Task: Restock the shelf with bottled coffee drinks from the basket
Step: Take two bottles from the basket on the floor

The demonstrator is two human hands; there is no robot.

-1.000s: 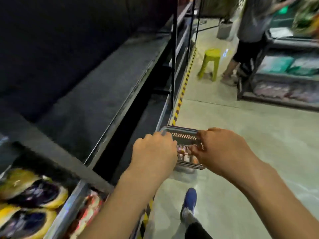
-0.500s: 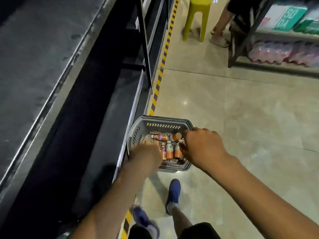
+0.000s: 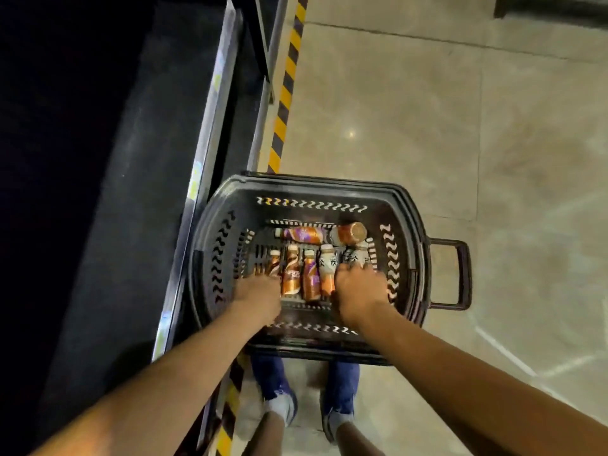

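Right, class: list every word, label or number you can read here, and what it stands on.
"ESCAF", partly blurred: orange-brown plastic coffee bottle in the dark plastic basket.
"炭": white-labelled bottle.
Pale price tags on the grey shelf rail: too blurred to read.

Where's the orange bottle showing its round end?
Head view: the orange bottle lies in the far right corner of the dark plastic basket, beside a sideways orange-and-purple bottle.

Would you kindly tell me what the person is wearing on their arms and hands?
The left forearm and right forearm are bare, with no sleeves in view. The left hand and right hand carry no gloves, watch, bracelet or ring that I can make out.
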